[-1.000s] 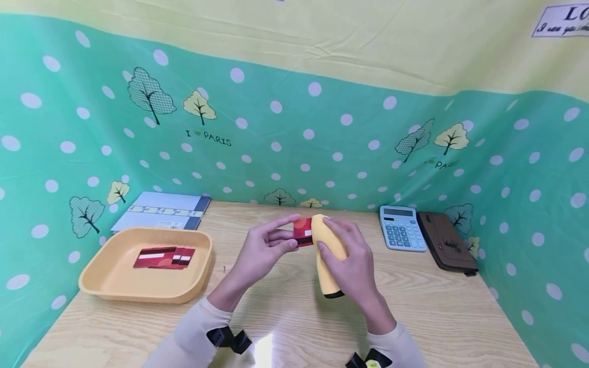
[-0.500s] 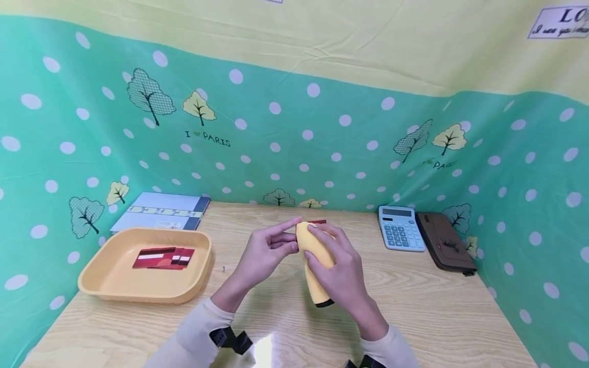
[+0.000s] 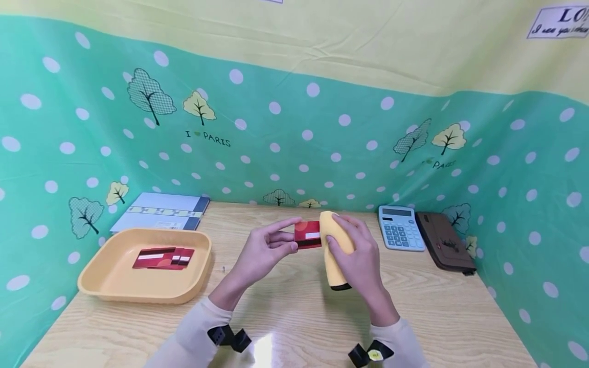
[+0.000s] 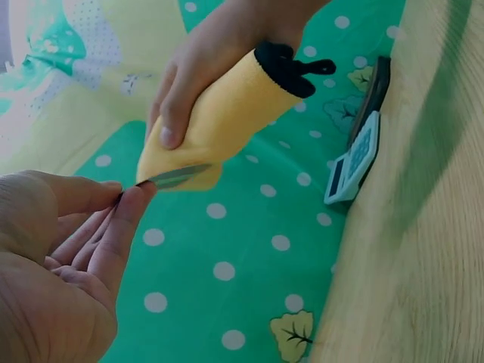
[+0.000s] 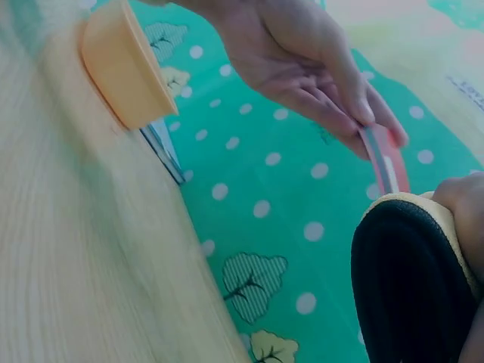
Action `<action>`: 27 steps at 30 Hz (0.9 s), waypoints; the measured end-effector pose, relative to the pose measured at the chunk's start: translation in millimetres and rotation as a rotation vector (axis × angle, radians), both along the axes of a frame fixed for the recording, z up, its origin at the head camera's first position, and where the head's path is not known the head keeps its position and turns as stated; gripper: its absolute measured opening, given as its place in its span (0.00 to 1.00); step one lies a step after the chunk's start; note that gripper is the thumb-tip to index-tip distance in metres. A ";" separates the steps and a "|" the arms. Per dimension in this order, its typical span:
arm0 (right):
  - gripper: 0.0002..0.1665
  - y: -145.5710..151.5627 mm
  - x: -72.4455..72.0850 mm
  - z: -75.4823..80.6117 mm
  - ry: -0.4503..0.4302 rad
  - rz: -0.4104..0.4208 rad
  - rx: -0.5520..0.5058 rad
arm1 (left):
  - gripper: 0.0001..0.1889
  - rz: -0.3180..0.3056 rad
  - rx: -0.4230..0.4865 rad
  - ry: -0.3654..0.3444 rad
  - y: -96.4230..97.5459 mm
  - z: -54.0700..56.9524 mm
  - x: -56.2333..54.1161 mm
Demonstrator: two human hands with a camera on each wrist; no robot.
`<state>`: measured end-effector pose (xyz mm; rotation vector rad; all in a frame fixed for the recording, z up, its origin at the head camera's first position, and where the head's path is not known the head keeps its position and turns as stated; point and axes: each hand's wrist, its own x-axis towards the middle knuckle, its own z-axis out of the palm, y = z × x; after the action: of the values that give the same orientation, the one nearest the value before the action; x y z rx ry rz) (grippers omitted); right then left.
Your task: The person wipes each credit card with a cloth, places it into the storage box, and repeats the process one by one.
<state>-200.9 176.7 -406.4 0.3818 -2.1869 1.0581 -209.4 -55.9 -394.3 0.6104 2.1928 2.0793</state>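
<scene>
In the head view my left hand [image 3: 257, 253] pinches one end of a red card [image 3: 307, 235] with a dark stripe and a white strip. My right hand [image 3: 361, 253] grips a soft yellow wiping pad [image 3: 336, 250] with a black end, held against the card's other end. The left wrist view shows the pad [image 4: 227, 113], with a black loop at its end, bent over the card [image 4: 178, 176]; the card's far end is hidden there. From the right wrist, the pad's dark underside [image 5: 412, 280] fills the lower right, below the card [image 5: 386, 159].
An orange tray [image 3: 142, 294] on the left holds several similar red cards [image 3: 161, 258]. Behind it lies a blue-white folder [image 3: 161, 209]. To the right are a blue calculator [image 3: 402, 228] and a brown wallet [image 3: 446, 240]. A polka-dot cloth hangs behind the wooden table [image 3: 285, 317].
The yellow pad slid left over the card up to my left fingertips, then back right, so more of the card shows now. My left hand stays nearly still.
</scene>
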 end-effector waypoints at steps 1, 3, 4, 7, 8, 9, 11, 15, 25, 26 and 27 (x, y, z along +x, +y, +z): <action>0.30 2.5 -1.0 0.2 0.000 -0.009 0.001 | 0.28 0.001 0.001 -0.010 -0.9 -0.1 -0.5; 0.30 7.1 -2.4 0.5 -0.004 -0.025 0.001 | 0.29 0.002 0.003 -0.030 -2.6 -0.7 -1.8; 0.30 9.2 -2.9 0.5 -0.007 -0.033 0.002 | 0.29 0.005 0.002 -0.040 -3.3 -0.9 -2.6; 0.30 14.6 -4.2 0.6 -0.014 -0.049 -0.002 | 0.29 0.010 -0.001 -0.059 -6.1 -0.9 -4.6; 0.30 15.9 -4.6 0.8 -0.016 -0.051 -0.007 | 0.29 0.013 0.003 -0.060 -7.4 -0.4 -5.2; 0.30 17.1 -5.1 1.1 -0.018 -0.053 -0.008 | 0.29 0.018 0.011 -0.058 -8.9 0.6 -5.5; 0.30 18.8 -6.1 2.3 -0.019 -0.053 -0.010 | 0.29 0.027 0.023 -0.046 -12.3 3.8 -6.1; 0.30 20.8 -6.7 4.6 -0.039 -0.060 -0.021 | 0.30 0.037 0.050 -0.036 -19.9 12.0 -7.7; 0.30 24.1 -5.3 7.1 -0.058 -0.049 -0.037 | 0.30 0.098 0.039 -0.007 -58.1 20.4 -5.5; 0.30 24.3 -5.4 7.1 -0.061 -0.048 -0.039 | 0.30 0.113 0.024 -0.005 -64.9 20.5 -5.0; 0.30 24.5 -5.4 7.2 -0.062 -0.047 -0.039 | 0.30 0.130 0.003 -0.004 -72.1 20.6 -4.2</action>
<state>-206.2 201.2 -399.3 0.2819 -2.2153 1.0991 -213.6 -128.0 -373.7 0.4755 2.2860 2.1419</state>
